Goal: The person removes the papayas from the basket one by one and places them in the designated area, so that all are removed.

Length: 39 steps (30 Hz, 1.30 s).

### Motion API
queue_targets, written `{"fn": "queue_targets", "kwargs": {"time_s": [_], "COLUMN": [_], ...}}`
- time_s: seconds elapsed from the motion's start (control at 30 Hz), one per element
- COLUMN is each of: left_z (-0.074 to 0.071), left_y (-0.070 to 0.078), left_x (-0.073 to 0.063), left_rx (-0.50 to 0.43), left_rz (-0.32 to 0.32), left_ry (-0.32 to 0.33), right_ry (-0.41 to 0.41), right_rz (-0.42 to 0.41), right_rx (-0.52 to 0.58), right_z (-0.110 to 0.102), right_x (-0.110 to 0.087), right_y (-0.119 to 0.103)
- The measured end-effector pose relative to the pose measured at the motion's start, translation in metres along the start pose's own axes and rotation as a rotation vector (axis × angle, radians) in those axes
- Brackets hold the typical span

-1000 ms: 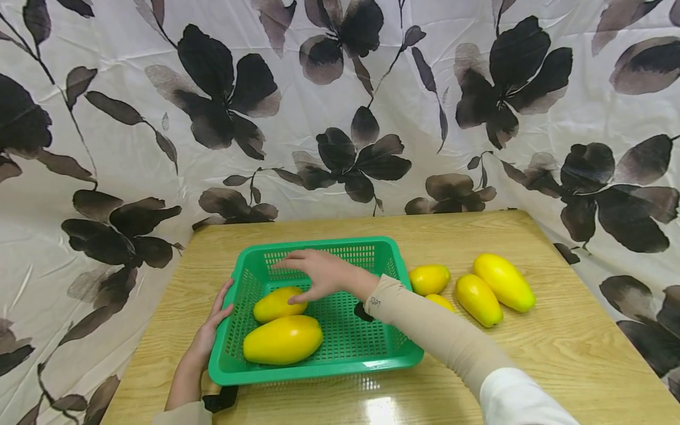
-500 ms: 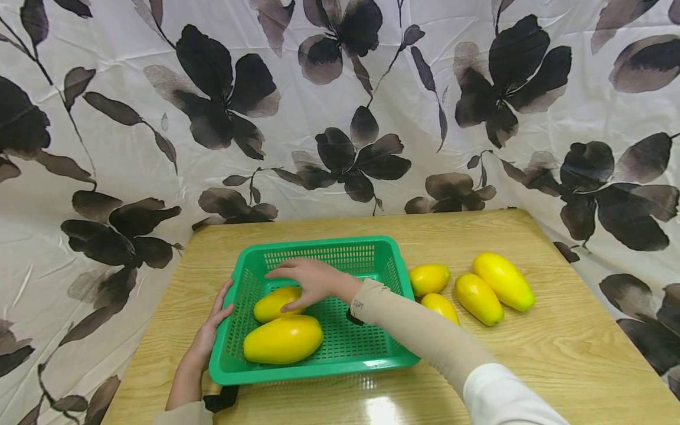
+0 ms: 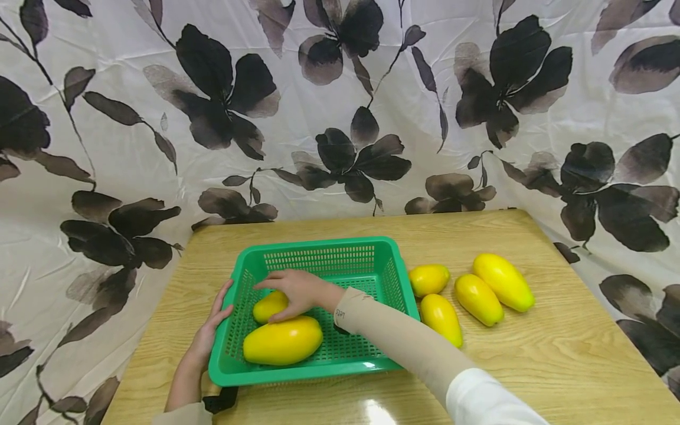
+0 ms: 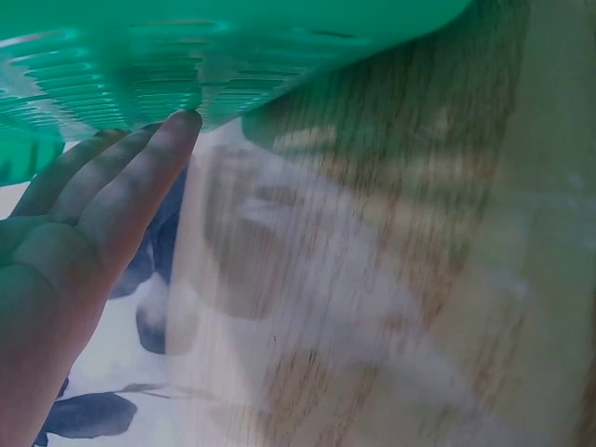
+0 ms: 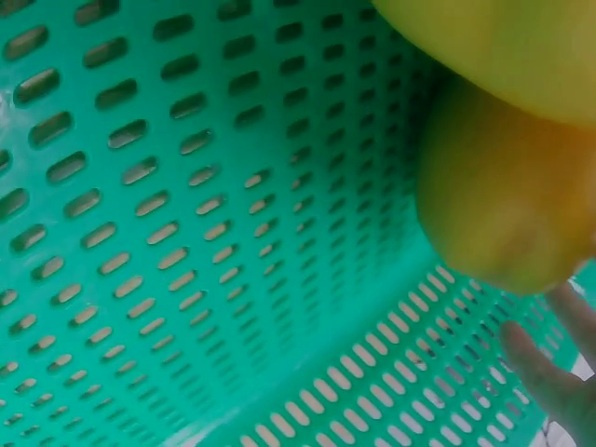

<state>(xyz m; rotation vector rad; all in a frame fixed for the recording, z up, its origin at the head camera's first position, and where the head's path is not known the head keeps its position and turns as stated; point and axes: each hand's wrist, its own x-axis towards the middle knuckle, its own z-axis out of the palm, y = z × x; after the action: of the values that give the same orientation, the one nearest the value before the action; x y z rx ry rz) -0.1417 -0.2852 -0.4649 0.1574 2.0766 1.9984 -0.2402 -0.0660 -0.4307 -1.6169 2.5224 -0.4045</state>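
Note:
A green slotted plastic basket (image 3: 313, 372) stands on the table. Inside, at its left, lie a smaller oval yellow fruit (image 3: 268, 307) and a larger, longer yellow fruit (image 3: 283, 341), close together. My right hand (image 3: 298, 290) arches over the smaller one, its thumb between the two fruits and its fingers spread toward the far side. In the right wrist view, fingertips (image 5: 531, 358) show just by the underside of the smaller fruit (image 5: 503, 196); firm contact is unclear. My left hand (image 3: 204, 336) touches the basket's left outer side with straight fingers, as the left wrist view shows.
Right of the basket, several yellow fruits lie on the wooden table (image 3: 552, 354), among them a long one (image 3: 503, 282) with a greenish tip. One fruit (image 3: 442, 319) sits close to the basket's right wall. A floral cloth (image 3: 340, 88) hangs behind and at both sides.
My right hand has moved left and lower, over the smaller fruit, its thumb slipping down between the two fruits. The left hand, basket and fruits stay in place.

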Motion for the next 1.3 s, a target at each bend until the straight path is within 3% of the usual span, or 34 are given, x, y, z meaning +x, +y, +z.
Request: {"fn": "queue_targets", "kwargs": {"time_s": [0.2,0.6,1.3], "left_z": [0.002,0.000,0.001], "left_y": [-0.002,-0.002,0.000], "left_x": [0.001,-0.001,-0.002], "left_rx": [0.008,0.032,0.000], "left_rz": [0.001,0.003,-0.001], "left_ry": [0.005,0.019,0.012], "right_ry": [-0.026,-0.039,-0.089], "right_rz": [0.056,0.086,0.149], "right_rx": [0.014,-0.032,0.010], "right_z": [0.005,0.012,0.031], "right_x": [-0.001,0.007,0.020], "right_y": [0.005,0.007,0.002]}}
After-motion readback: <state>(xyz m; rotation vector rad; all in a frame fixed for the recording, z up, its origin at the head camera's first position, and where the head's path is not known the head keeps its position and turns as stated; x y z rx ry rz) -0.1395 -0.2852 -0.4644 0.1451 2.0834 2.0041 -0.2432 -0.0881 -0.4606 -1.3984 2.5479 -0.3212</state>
